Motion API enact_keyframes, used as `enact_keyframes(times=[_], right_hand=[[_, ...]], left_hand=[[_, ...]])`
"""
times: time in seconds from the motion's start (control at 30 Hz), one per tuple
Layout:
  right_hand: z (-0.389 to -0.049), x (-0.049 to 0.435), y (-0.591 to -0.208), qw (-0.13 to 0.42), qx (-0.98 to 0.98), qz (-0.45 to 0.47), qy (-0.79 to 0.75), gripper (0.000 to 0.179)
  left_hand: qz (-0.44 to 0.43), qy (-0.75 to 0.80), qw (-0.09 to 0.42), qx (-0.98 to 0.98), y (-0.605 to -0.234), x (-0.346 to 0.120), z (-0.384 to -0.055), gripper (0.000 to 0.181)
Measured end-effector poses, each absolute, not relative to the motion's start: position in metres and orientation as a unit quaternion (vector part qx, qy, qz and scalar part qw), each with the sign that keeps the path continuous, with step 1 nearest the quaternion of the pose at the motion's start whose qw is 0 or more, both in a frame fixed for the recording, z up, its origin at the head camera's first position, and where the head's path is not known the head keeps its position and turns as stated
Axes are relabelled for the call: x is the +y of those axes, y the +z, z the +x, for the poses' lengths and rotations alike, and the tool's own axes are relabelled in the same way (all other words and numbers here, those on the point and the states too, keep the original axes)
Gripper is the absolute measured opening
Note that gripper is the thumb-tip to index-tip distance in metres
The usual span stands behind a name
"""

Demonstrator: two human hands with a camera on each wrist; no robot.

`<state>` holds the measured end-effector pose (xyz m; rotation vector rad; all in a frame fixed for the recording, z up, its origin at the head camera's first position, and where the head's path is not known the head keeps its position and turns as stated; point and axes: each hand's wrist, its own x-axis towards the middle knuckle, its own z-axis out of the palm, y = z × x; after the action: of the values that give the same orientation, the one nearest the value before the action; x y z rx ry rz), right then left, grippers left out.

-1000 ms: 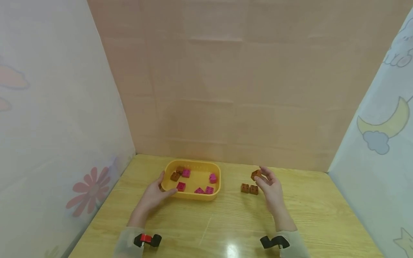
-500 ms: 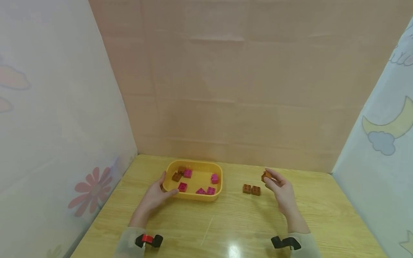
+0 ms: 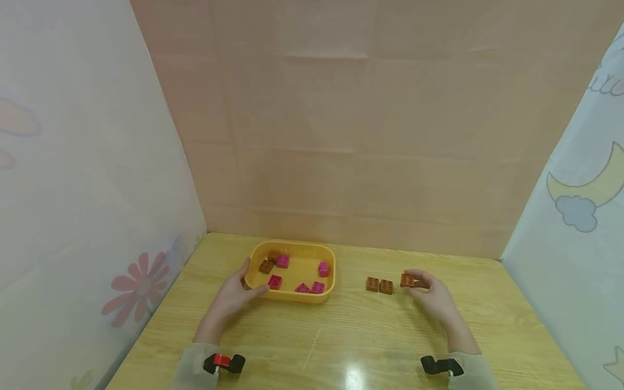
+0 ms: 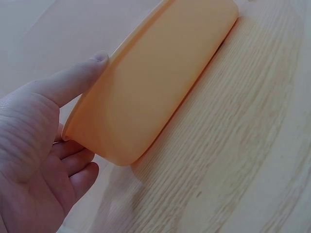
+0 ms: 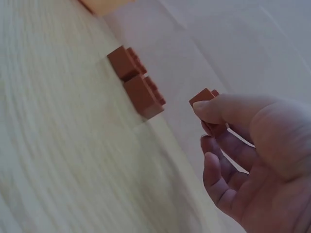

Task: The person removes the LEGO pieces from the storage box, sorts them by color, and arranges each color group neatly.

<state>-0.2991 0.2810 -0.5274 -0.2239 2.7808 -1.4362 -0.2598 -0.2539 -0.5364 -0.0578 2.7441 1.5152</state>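
Note:
In the head view my left hand point(image 3: 235, 295) grips the near left corner of a yellow plastic tray point(image 3: 293, 296). Its thumb lies along the tray's rim, and the other fingers curl at the end wall, as the left wrist view shows. My right hand point(image 3: 435, 299) pinches a brown toy building brick point(image 3: 407, 280), studs up, between thumb and fingers. In the right wrist view this brick point(image 5: 203, 97) is partly covered by the thumb. To its left, two more brown bricks point(image 3: 372, 284) stand side by side on the table.
Inside the tray lie several pink bricks point(image 3: 283, 261) and a couple of brown ones point(image 3: 266, 266). The wooden table point(image 3: 312, 346) meets a tan paper backdrop point(image 3: 312, 162) behind, with pale printed panels point(image 3: 97, 162) on either side.
My right hand has moved right and come lower with its brown brick, which now has its studs up, right of the two bricks. The left hand stays at the tray.

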Motion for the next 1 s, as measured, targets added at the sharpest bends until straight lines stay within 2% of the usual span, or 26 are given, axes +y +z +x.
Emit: enact_keyframes(times=[0.37,0.77,1.0], right_hand=[[-0.305,0.285,-0.549,0.040,0.883,-0.085,-0.460,0.054],[-0.311,0.283,-0.561,0.027,0.896,-0.090,-0.433,0.055],[-0.310,0.284,-0.560,0.038,0.901,-0.092,-0.423,0.055]], left_hand=[[-0.022,0.488,0.007,0.873,-0.536,-0.254,-0.259,0.115],[-0.032,0.487,0.008,0.873,-0.532,-0.252,-0.260,0.115],[-0.026,0.489,0.009,0.872,-0.535,-0.253,-0.261,0.116]])
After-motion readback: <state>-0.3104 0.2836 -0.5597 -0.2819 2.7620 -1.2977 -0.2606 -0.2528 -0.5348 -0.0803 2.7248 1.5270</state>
